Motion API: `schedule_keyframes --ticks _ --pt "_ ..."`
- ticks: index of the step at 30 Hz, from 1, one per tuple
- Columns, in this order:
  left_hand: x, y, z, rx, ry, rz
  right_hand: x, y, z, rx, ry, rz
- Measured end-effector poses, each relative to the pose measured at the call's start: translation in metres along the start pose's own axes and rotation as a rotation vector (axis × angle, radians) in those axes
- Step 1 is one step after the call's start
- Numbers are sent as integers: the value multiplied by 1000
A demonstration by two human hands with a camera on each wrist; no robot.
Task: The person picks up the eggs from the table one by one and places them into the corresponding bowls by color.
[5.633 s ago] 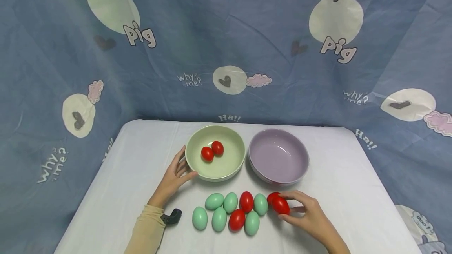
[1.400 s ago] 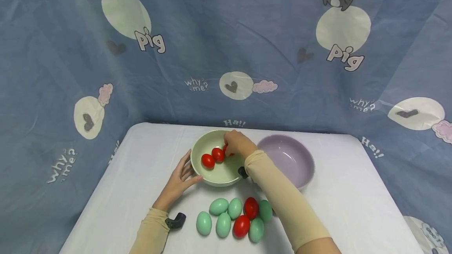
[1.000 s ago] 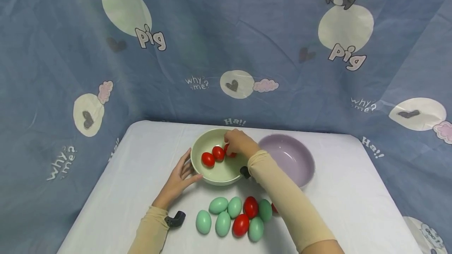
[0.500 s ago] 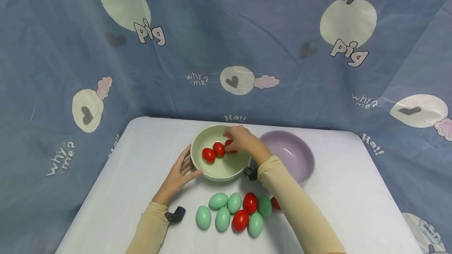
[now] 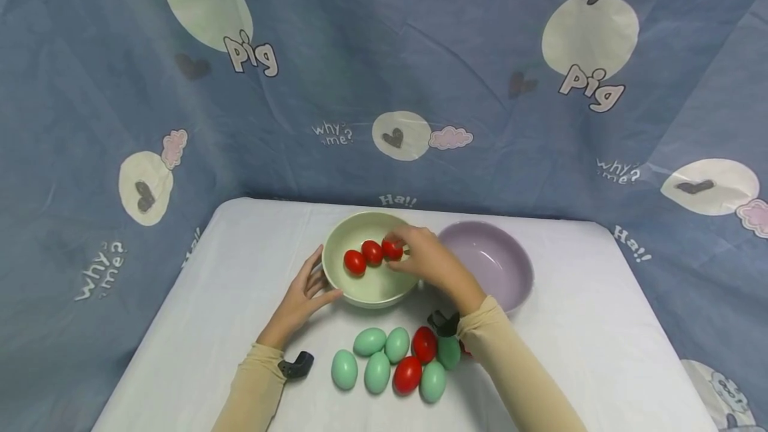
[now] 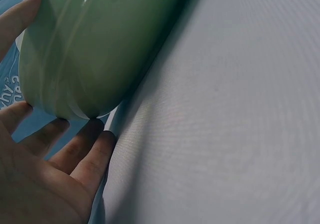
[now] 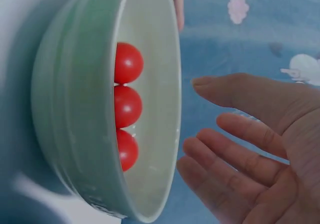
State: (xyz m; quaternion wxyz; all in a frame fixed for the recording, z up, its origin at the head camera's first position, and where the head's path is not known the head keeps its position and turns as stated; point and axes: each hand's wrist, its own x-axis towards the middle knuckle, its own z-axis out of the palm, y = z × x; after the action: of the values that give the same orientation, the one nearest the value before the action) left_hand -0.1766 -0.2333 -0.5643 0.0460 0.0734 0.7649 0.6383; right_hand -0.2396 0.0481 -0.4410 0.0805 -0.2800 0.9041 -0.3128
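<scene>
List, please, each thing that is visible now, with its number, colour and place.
Table: 1, white, in the lower half
Green bowl: 1, pale green, on table
Purple bowl: 1, purple, beside green bowl
Bowl eggs: 3, red, in green bowl
Loose red eggs: 3, red, on table, one mostly hidden
Green eggs: 6, mint, on table
Printed cloth: 1, blue, behind table
Wrist devices: 2, black, at wrists
Sleeves: 2, beige, on forearms
Left hand: 1, touching green bowl
Right hand: 1, above green bowl, holding nothing
</scene>
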Motion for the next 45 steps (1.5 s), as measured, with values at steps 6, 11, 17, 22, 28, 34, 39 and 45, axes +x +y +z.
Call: schedule_keyframes --ticks 6,11,17,22,28,34,39,45 --pt "0 0 0 -11 -5 16 -29 -4 1 32 58 -60" --pt "0 -2 0 0 -7 15 -53 -3 6 67 55 -114" --pt "0 -1 -1 4 -3 8 -77 3 16 80 49 -180" --pt "0 -1 0 -2 -7 11 -95 8 25 54 59 -227" --pt "0 0 0 -1 -8 9 -111 14 35 0 45 -195" --pt "-1 0 0 -4 -7 5 -120 21 44 -30 -6 -106" --pt "-1 1 0 -4 -5 1 -126 26 49 -45 -54 -51" --pt "0 0 0 4 -1 7 -130 31 54 -61 -83 -34"
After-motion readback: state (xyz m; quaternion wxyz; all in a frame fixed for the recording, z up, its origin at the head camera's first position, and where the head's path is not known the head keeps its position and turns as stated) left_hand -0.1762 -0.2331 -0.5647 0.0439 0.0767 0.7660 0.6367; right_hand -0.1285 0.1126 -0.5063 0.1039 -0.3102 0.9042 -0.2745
